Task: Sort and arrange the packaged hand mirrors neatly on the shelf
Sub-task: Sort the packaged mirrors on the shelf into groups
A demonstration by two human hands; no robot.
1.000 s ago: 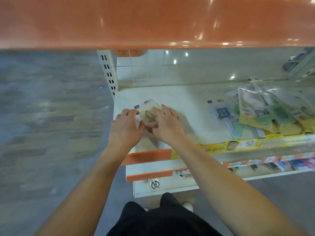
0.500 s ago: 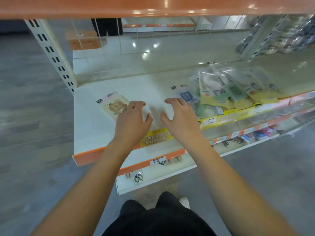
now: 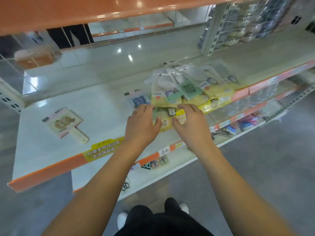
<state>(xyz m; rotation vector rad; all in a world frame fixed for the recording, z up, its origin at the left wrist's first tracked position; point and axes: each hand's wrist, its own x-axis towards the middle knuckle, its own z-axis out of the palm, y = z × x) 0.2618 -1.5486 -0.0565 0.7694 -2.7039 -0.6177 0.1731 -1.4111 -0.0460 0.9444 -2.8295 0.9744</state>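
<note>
Fingers (image 3: 144,109) of the left hand (image 3: 141,124) are spread and loosely bent, their tips at the near edge of a loose pile of packaged mirrors (image 3: 184,89). Whether they pinch a packet cannot be told through the blur. The right hand (image 3: 190,121) mirrors this pose just beside it, fingers relaxed and reaching the same edge, with no clear grasp.

The pile sits toward the front right of the white shelf (image 3: 95,103), touching its orange front edge. The packets are flat, glossy clear plastic sleeves with yellow, green and blue card backings, overlapping at angles.

One single packaged mirror (image 3: 65,124) lies flat well apart, toward the shelf's left side. It is cream and pink, roughly square with a short handle pointing at the front edge.

A yellow label (image 3: 104,150) clings to the front edge.
</note>
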